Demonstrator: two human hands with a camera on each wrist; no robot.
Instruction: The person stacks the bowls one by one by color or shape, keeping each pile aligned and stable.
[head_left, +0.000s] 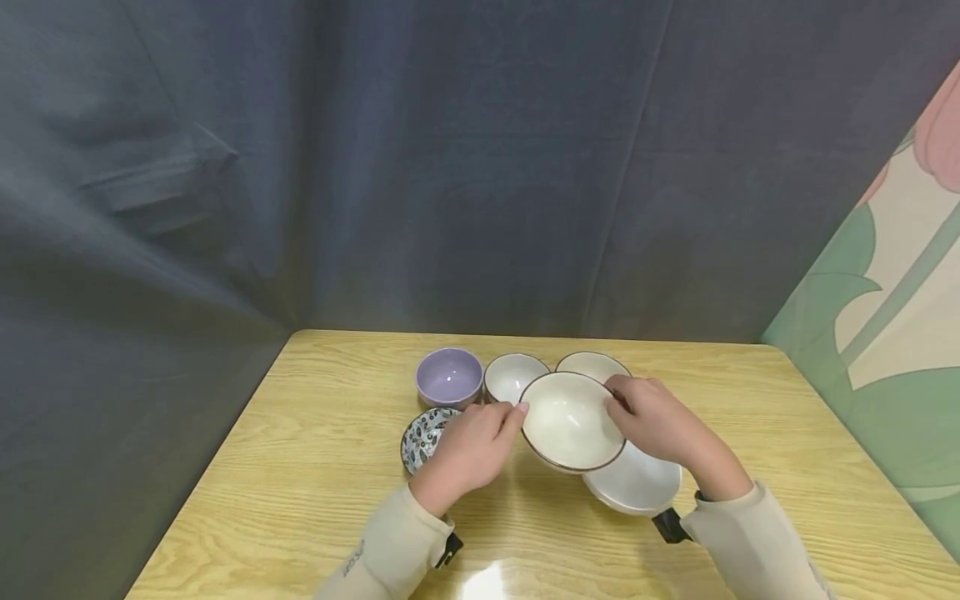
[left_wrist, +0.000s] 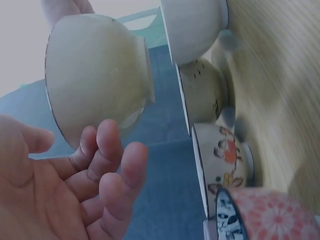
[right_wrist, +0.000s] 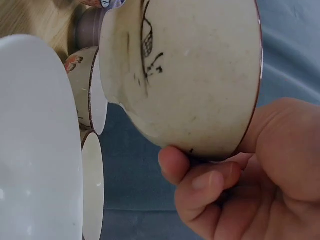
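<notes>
Head view: cream bowl hangs between left fingers and right fingers.

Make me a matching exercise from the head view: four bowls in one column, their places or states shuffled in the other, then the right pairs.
Bowls
1. purple bowl
2. bowl with a patterned inside
3. raised cream bowl
4. plain white bowl

Places and states
A. gripped by the right hand
B. just below the right hand in the picture
C. at the left end of the back row
D. partly covered by the left hand

Right pairs: 1-C, 2-D, 3-A, 4-B
</notes>
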